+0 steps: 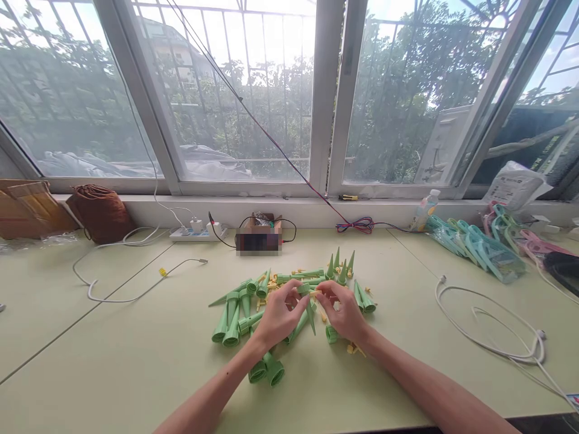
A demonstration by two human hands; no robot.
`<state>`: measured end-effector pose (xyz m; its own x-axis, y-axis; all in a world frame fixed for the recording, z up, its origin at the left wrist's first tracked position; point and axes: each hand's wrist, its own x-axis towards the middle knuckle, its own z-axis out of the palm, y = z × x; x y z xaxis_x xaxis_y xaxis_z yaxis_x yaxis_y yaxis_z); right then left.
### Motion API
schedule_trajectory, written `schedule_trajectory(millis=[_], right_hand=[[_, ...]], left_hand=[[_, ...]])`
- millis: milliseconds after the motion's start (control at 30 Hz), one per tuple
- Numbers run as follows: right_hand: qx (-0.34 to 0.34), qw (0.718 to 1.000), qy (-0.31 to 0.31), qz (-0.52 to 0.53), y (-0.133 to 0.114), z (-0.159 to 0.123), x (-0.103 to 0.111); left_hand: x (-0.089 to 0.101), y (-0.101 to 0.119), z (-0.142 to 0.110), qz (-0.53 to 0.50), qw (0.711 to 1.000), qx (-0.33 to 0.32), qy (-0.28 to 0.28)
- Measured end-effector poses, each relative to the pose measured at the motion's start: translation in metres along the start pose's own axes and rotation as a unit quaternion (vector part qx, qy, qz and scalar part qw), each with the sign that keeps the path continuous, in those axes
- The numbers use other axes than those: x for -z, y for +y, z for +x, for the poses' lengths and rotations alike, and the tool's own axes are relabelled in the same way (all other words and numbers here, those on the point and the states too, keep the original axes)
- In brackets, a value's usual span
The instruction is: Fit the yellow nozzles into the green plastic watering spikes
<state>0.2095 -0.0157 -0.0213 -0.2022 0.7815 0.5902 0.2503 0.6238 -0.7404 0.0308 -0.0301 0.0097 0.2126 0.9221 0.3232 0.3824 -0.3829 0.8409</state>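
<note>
My left hand (281,313) is closed on a green plastic watering spike (311,320), whose narrow point slants downward below the fingers. My right hand (342,310) pinches a small yellow plastic valve piece (313,293) against the spike's side; whether it sits in a hole there I cannot tell. Under and around both hands lies a loose pile of more green spikes (232,319) and small yellow pieces (273,283). Several spikes (337,265) stand points up just beyond my right hand. One green spike's open threaded end (332,334) faces me beside my right wrist.
A power strip (199,234) and a small box (265,224) stand along the windowsill. White cables lie left (122,300) and right (488,349). Pastel plastic clips or hangers (474,244), a bottle (426,210) and a brown drawstring bag (100,212) line the table's far side.
</note>
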Motion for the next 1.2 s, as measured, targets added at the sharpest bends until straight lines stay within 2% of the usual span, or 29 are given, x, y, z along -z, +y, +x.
schedule_trajectory(millis=[333, 667, 967, 1200], right_hand=[[0.004, 1.0, 0.0, -0.03, 0.006, 0.002, 0.0], [-0.001, 1.0, -0.008, -0.014, -0.001, 0.0, 0.0], [-0.004, 0.999, -0.006, -0.05, 0.011, 0.001, -0.001], [-0.016, 0.999, -0.027, -0.008, 0.003, 0.0, 0.0]], left_hand=[[0.0, 0.003, -0.002, 0.051, 0.998, -0.025, -0.007], [0.0, 0.003, -0.002, 0.056, 0.998, -0.022, 0.002], [-0.001, 0.002, -0.003, 0.08, 0.996, -0.041, -0.004], [-0.002, 0.001, -0.001, 0.071, 0.997, -0.04, 0.006]])
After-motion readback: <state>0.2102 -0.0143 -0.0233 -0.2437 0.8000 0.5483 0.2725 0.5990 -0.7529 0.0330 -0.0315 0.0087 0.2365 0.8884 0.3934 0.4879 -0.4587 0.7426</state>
